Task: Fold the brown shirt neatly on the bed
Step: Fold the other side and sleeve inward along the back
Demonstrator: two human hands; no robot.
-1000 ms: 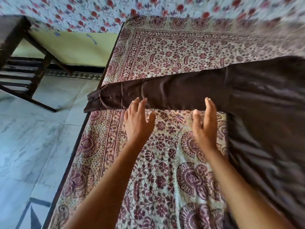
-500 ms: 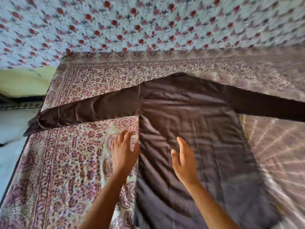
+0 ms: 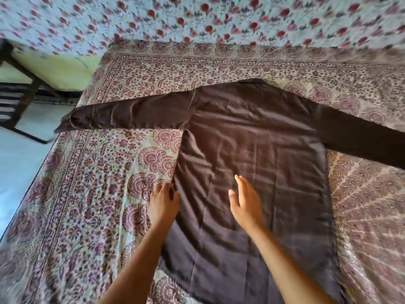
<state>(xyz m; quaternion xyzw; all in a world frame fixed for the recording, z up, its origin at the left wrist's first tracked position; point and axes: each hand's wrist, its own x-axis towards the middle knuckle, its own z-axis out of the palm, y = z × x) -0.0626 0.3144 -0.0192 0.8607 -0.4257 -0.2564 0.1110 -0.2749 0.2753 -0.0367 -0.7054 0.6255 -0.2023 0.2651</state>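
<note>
— Handling first: what will this cloth do under your hands?

— Judging by the sheen and the shallow ripples, the brown shirt is thin, light and limp, likely a bit slick. It won't hold a crease on its own, so press each fold flat. It lies spread open on the patterned bedspread, sleeves out to both sides.

— Where do you take hold?

— At edges and seams, not mid-panel. Your left hand sits at the shirt's left side edge, fingers curled onto or over the hem line; whether they pinch cloth, I cannot tell. Your right hand hovers over the body panel, fingers spread open, holding nothing. For a sleeve, take the shoulder seam and the cuff together, or it will sag.

— Which way does it point?

— Collar end away from you, toward the floral sheet; lower hem toward you. Long axis of the body runs near to far. The sleeves run crosswise: the left sleeve reaches the bed's left edge, cuff just hanging past it; the right sleeve angles out and slightly toward you.
</note>
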